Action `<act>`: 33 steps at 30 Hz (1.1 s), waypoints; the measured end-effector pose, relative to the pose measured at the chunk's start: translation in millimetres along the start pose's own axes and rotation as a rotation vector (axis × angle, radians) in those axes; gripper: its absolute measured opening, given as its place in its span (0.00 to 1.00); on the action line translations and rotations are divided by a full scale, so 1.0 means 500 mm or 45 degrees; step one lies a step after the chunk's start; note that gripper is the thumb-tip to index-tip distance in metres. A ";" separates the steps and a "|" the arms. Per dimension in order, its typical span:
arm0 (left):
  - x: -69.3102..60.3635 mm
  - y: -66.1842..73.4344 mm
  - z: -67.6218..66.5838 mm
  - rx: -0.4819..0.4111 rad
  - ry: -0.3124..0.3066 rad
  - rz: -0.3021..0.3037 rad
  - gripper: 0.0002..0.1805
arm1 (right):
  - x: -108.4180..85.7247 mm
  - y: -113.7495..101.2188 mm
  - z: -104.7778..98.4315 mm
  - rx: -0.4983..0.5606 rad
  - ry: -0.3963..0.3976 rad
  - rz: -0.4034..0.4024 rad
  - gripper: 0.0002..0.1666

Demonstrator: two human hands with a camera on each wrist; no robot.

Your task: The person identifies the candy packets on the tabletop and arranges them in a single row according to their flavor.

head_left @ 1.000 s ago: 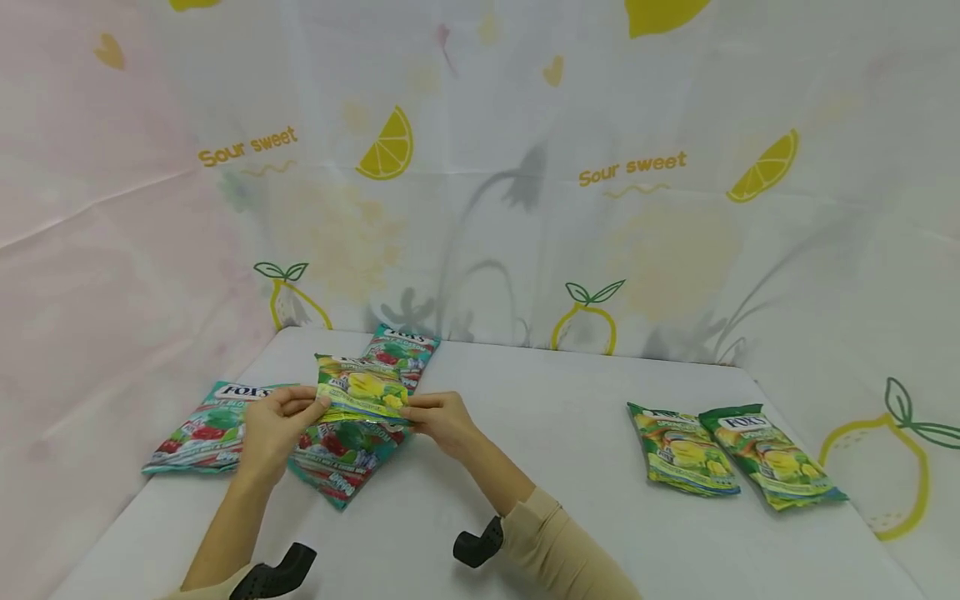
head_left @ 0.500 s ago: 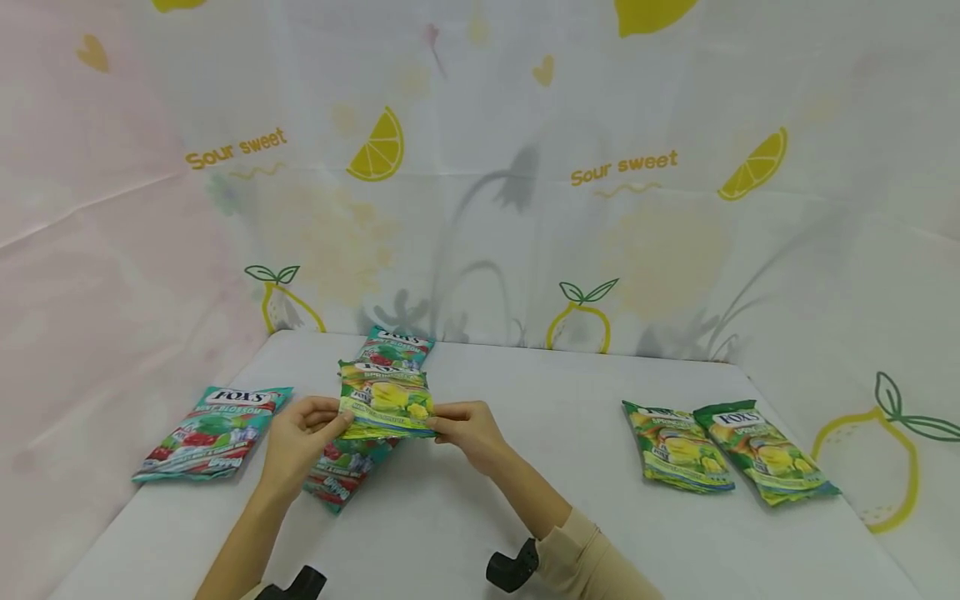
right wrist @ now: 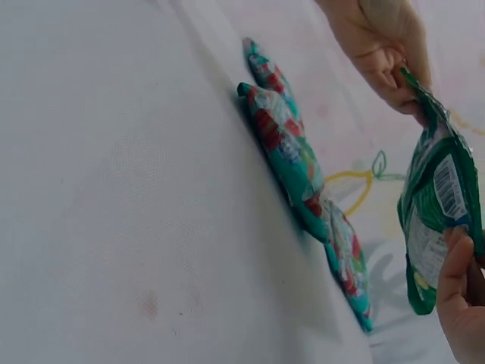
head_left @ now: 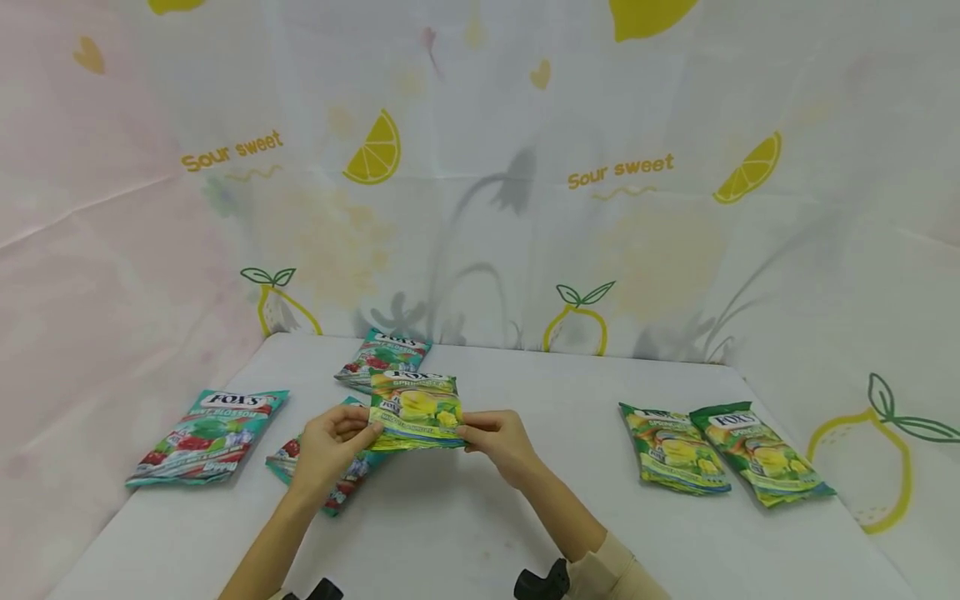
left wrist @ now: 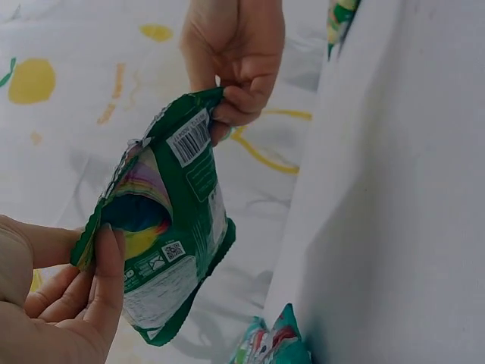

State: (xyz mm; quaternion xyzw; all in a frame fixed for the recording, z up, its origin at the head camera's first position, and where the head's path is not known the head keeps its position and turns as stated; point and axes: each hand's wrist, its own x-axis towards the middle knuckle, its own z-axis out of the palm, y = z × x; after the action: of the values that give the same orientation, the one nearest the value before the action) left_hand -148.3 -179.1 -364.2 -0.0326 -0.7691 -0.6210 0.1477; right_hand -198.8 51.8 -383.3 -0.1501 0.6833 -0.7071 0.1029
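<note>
Between both hands a yellow-and-green candy bag (head_left: 417,410) is held up above the table, its printed front toward the head camera. My left hand (head_left: 327,450) pinches its lower left corner, and my right hand (head_left: 501,446) pinches the lower right corner. The wrist views show the bag's green back (left wrist: 178,220) with a barcode. Behind the held bag lies a teal candy bag (head_left: 378,354). Another teal bag (head_left: 352,482) lies partly hidden by my left hand and the held bag. A third teal bag (head_left: 206,437) rests farther left.
Two more yellow-and-green candy bags, one (head_left: 675,450) left of the other (head_left: 763,454), lie side by side on the right of the white table (head_left: 570,492). A printed lemon-pattern cloth (head_left: 480,208) rises behind the table.
Both hands have moved right and slightly nearer with the yellow-and-green bag. The teal bags behind it are now less covered. The other bags have stayed in place.
</note>
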 end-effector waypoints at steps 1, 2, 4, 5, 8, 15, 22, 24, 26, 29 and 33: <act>0.001 0.000 0.004 0.007 -0.007 0.004 0.12 | -0.003 0.000 -0.004 -0.005 0.008 -0.002 0.18; 0.002 0.000 0.009 0.019 -0.011 0.008 0.12 | -0.006 0.000 -0.008 -0.014 0.014 -0.008 0.17; 0.004 0.000 0.018 0.031 -0.022 0.012 0.12 | -0.011 -0.001 -0.015 -0.019 0.034 -0.004 0.17; 0.004 0.001 0.023 0.033 -0.032 0.012 0.11 | -0.014 -0.001 -0.019 -0.019 0.045 0.002 0.17; 0.005 0.002 0.038 0.039 -0.042 0.017 0.11 | -0.022 -0.002 -0.031 -0.028 0.063 0.006 0.17; 0.006 0.004 0.071 -0.007 -0.068 -0.001 0.09 | -0.045 -0.005 -0.060 -0.065 0.083 -0.008 0.18; 0.004 -0.001 0.107 -0.026 -0.093 0.050 0.07 | -0.070 -0.009 -0.089 -0.107 0.120 -0.002 0.18; 0.002 -0.001 0.117 -0.038 -0.099 0.063 0.07 | -0.077 -0.010 -0.097 -0.129 0.129 -0.006 0.18; 0.001 -0.004 0.127 -0.052 -0.108 0.068 0.07 | -0.083 -0.011 -0.105 -0.146 0.134 -0.006 0.18; -0.002 -0.006 0.142 -0.074 -0.124 0.056 0.07 | -0.091 -0.011 -0.118 -0.178 0.141 -0.005 0.18; -0.006 -0.007 0.160 -0.102 -0.147 0.044 0.06 | -0.101 -0.011 -0.135 -0.215 0.152 -0.007 0.18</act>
State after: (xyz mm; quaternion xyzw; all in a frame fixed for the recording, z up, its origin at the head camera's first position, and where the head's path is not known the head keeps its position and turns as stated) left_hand -161.4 -102.1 -382.9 -0.0877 -0.7502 -0.6456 0.1124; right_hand -175.3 132.8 -382.8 -0.1176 0.7448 -0.6551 0.0470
